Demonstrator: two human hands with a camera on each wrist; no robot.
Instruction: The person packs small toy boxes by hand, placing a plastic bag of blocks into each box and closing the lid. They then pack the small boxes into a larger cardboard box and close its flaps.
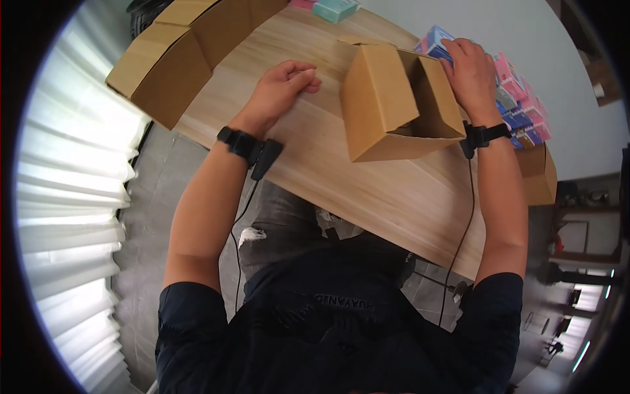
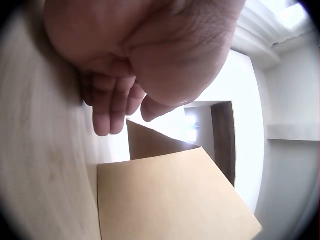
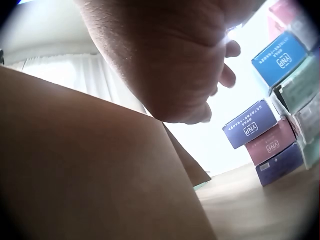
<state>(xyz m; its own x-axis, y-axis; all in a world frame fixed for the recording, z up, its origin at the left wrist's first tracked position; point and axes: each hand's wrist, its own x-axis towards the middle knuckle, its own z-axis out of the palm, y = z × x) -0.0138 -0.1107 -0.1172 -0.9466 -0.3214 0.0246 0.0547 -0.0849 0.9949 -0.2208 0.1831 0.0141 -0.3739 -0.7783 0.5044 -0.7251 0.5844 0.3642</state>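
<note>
An open-topped cardboard box (image 1: 377, 105) stands on the wooden table in front of me, its flaps raised. To its left, my left hand (image 1: 282, 92) lies low over the tabletop with loosely bent fingers and nothing in them. The box's plain side (image 2: 170, 200) shows below that hand in the left wrist view. My right hand (image 1: 472, 75) reaches past the box's right side, near a blue-and-purple carton (image 1: 433, 43). In the right wrist view its fingers (image 3: 227, 77) are bent a little, with a gap between them and the stacked small cartons (image 3: 272, 145).
Several pink, blue and purple cartons (image 1: 525, 98) are piled along the table's right side, with another cardboard box (image 1: 539, 172) beside them. Larger cardboard boxes (image 1: 177, 65) line the back left. A teal carton (image 1: 335, 9) sits at the far edge. Cables hang from both wrist cameras.
</note>
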